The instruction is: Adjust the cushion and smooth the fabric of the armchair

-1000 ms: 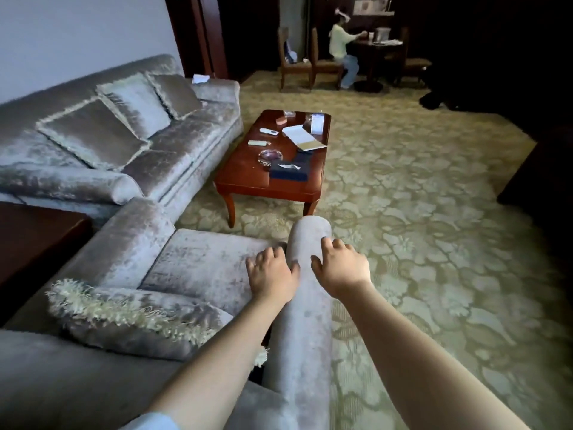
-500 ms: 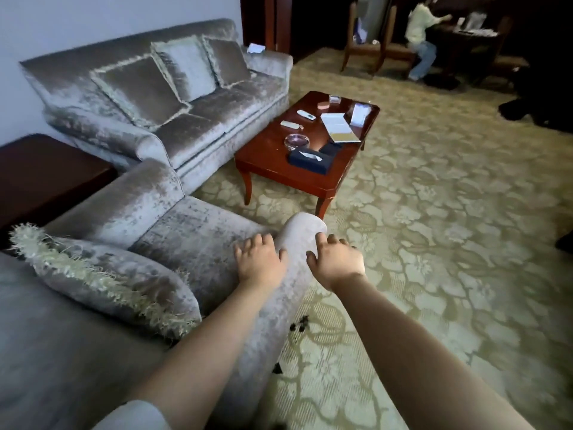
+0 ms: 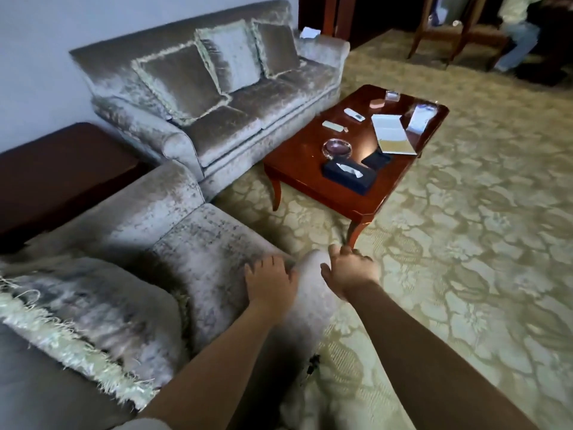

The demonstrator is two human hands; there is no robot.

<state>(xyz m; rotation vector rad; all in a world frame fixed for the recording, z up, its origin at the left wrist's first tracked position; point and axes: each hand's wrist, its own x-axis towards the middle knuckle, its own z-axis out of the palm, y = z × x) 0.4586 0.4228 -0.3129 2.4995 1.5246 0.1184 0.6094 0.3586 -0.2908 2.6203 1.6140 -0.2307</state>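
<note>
A grey velvet armchair (image 3: 198, 240) fills the lower left. A fringed grey cushion (image 3: 83, 318) lies tilted against its back at the left. My left hand (image 3: 269, 282) rests on the inner side of the near armrest (image 3: 310, 293), palm down, fingers spread. My right hand (image 3: 348, 273) lies on the outer side of the same armrest near its front end, fingers relaxed. Both forearms reach in from the bottom edge. The frame is a little blurred.
A matching grey sofa (image 3: 223, 97) with three cushions stands behind. A red-brown coffee table (image 3: 313, 178) with papers, an ashtray and a tissue box stands close ahead. A dark side table (image 3: 59, 169) sits left. Patterned carpet (image 3: 465, 243) spreads right. A seated person (image 3: 517, 29) is far back.
The view has swung left and down over the armchair. Both hands have stayed on the near armrest's front end, shifting slightly along it.
</note>
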